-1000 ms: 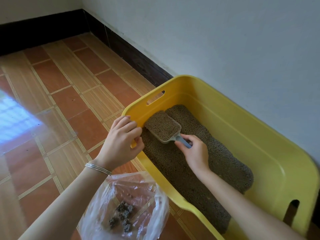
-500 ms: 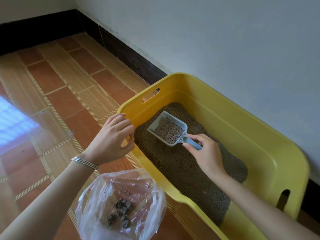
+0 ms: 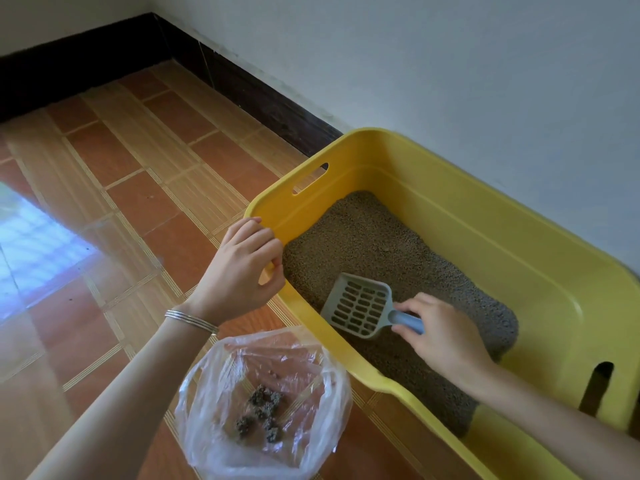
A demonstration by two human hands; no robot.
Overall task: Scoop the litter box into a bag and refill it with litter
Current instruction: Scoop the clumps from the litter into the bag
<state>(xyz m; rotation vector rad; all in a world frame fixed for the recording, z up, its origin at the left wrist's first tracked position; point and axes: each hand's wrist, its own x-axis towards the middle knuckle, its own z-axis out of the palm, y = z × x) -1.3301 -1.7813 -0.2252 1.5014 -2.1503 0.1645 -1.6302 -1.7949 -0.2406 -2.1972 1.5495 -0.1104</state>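
A yellow litter box (image 3: pixel 519 244) lies along the wall, with brown-grey litter (image 3: pixel 374 244) spread over its floor. My left hand (image 3: pixel 242 268) grips the box's near rim at the corner, fingers curled over the edge. My right hand (image 3: pixel 440 330) holds the blue-grey handle of a slotted scoop (image 3: pixel 360 306). The scoop's pan is empty and sits low over the litter near the front wall. A clear plastic bag (image 3: pixel 263 403) stands open on the floor in front of the box, with several dark clumps (image 3: pixel 261 412) at its bottom.
The floor (image 3: pixel 138 188) is orange and tan tile with a bright window reflection at the left. A white wall with a dark baseboard (image 3: pixel 263 98) runs behind the box. The box has handle slots at both ends.
The scoop was heaped with litter, then sifted down to empty. My right hand has carried it back toward me and down to the litter. My left hand stays on the rim.
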